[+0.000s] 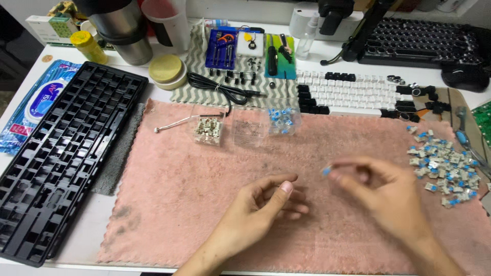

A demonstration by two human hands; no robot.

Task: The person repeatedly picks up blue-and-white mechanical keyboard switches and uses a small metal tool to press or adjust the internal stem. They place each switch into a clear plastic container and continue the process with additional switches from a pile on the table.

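Your right hand (381,191), blurred, pinches a small blue switch part (326,171) at its fingertips. Your left hand (266,204) is loosely curled just beside it over the pink towel (179,194); contents unclear. A pile of blue keyboard switches (444,171) lies right of your right hand.

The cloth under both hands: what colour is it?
Pink, with dark smudges; the cloth shows best in the head view.
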